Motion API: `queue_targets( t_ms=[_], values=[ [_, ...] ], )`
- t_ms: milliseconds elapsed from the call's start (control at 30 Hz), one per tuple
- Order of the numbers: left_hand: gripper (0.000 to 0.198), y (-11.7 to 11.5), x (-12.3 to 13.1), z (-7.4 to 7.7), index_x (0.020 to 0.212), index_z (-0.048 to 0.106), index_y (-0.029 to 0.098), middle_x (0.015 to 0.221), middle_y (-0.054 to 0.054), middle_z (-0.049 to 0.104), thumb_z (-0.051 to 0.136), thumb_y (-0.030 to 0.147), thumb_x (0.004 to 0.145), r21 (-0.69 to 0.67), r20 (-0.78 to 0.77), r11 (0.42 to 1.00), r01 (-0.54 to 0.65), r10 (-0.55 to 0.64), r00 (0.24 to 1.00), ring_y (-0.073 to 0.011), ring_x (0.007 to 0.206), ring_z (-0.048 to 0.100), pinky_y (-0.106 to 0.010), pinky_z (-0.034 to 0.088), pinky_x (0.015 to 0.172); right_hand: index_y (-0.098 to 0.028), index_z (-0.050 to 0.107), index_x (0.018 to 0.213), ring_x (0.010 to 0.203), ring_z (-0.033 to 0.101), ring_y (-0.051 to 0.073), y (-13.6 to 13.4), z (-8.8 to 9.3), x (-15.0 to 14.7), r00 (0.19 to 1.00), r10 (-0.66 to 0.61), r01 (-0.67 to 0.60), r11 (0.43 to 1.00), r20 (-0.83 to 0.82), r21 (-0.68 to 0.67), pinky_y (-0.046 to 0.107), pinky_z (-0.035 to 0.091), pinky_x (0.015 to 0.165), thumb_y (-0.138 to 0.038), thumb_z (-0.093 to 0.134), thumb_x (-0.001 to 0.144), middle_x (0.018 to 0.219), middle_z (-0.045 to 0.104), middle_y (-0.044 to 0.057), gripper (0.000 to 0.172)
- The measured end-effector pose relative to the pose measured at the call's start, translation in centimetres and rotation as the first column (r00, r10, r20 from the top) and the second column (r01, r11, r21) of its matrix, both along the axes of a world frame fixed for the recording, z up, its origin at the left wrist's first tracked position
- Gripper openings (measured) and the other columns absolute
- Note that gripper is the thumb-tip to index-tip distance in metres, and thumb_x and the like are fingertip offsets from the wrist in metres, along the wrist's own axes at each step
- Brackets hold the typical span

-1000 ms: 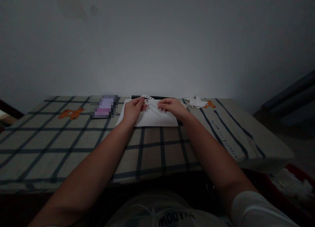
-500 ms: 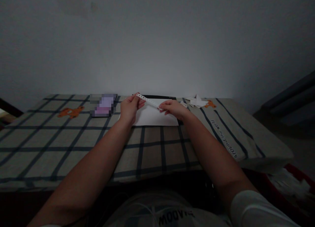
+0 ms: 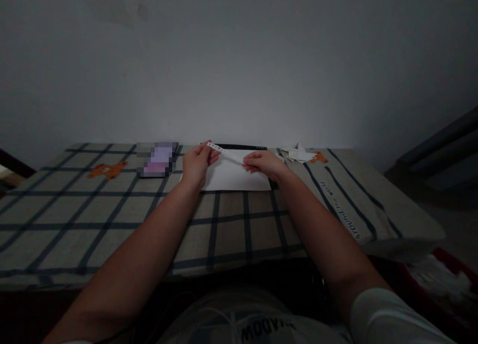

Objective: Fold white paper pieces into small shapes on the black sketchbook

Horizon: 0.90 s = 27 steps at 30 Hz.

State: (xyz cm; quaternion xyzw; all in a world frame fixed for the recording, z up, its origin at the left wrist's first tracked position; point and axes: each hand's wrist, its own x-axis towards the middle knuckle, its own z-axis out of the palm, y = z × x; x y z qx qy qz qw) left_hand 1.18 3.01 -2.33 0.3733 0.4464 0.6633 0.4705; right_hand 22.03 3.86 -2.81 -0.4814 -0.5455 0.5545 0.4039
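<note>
A narrow white paper strip point(image 3: 226, 152) with a row of holes slants between my two hands, its left end higher than its right. My left hand point(image 3: 196, 165) pinches the upper left end between thumb and fingers. At the lower right end, the closed fingers of my right hand point(image 3: 264, 164) grip the strip. Beneath both hands a white sheet of paper point(image 3: 235, 178) lies flat. A dark flat object point(image 3: 239, 146) shows along the sheet's far edge, the rest of it covered.
Folded white paper pieces point(image 3: 299, 154) lie to the right, near the wall point(image 3: 239, 70). On the left is a flat purple item point(image 3: 159, 160), blurred out. A checked tablecloth point(image 3: 227, 224) covers the table. A red container point(image 3: 453, 264) with white stuff stands low at right.
My right hand has shifted slightly to the right along the strip, and the strip has turned a little in my fingers. My left hand has barely moved.
</note>
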Motion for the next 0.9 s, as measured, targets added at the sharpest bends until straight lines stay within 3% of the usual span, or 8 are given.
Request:
queue_targets(
  t_ms=[233, 333, 467, 733, 900],
  values=[
    [0.012, -0.09, -0.17, 0.36, 0.092, 0.070, 0.013, 0.084, -0.003, 0.074, 0.066, 0.008, 0.083, -0.077, 0.108, 0.995, 0.060, -0.052, 0.993, -0.0092, 0.073, 0.072, -0.022, 0.061, 0.079, -0.016, 0.070, 0.076, 0.058, 0.063, 0.010, 0.06, -0.06, 0.00, 1.000, -0.018, 0.017, 1.000, -0.023, -0.004, 0.023, 0.056, 0.059, -0.007, 0.075, 0.081, 0.066, 0.071, 0.003, 0.012],
    [0.002, -0.21, -0.22, 0.55, 0.085, 0.068, 0.014, 0.082, -0.005, 0.073, 0.067, 0.014, 0.083, -0.079, 0.133, 0.992, 0.101, -0.089, 0.987, -0.0110, 0.074, 0.072, -0.023, 0.062, 0.079, -0.016, 0.071, 0.077, 0.058, 0.064, 0.009, 0.10, -0.15, 0.03, 1.000, -0.015, 0.015, 1.000, -0.022, 0.001, 0.021, 0.056, 0.058, -0.006, 0.074, 0.082, 0.066, 0.071, 0.003, 0.011],
    [0.009, -0.27, -0.22, 0.73, 0.085, 0.067, 0.015, 0.087, -0.007, 0.075, 0.069, 0.024, 0.084, -0.097, 0.134, 0.984, 0.147, -0.133, 0.982, -0.0148, 0.078, 0.073, -0.027, 0.063, 0.078, -0.016, 0.072, 0.077, 0.059, 0.064, 0.010, 0.15, -0.23, 0.03, 0.999, -0.031, 0.031, 1.000, -0.016, 0.005, 0.024, 0.059, 0.062, -0.007, 0.076, 0.080, 0.068, 0.072, 0.004, 0.011],
    [0.008, -0.15, -0.11, 0.49, 0.082, 0.069, 0.012, 0.083, -0.004, 0.073, 0.072, 0.018, 0.087, -0.064, 0.156, 0.994, 0.088, -0.077, 0.985, -0.0077, 0.070, 0.067, -0.017, 0.057, 0.071, -0.015, 0.070, 0.075, 0.056, 0.063, 0.008, -0.35, 0.30, -0.14, 0.999, -0.040, 0.039, 0.999, -0.024, -0.027, 0.018, 0.055, 0.057, -0.003, 0.071, 0.084, 0.064, 0.070, 0.002, 0.015],
    [0.004, 0.16, -0.23, 0.29, 0.085, 0.071, 0.013, 0.083, -0.003, 0.072, 0.070, 0.010, 0.088, -0.065, 0.173, 0.998, 0.020, -0.009, 0.985, -0.0070, 0.071, 0.067, -0.019, 0.057, 0.075, -0.015, 0.070, 0.074, 0.057, 0.064, 0.008, -0.44, 0.38, -0.17, 0.998, -0.040, 0.039, 0.999, -0.044, -0.034, 0.018, 0.056, 0.058, -0.002, 0.070, 0.085, 0.065, 0.070, 0.002, 0.017]
  ],
)
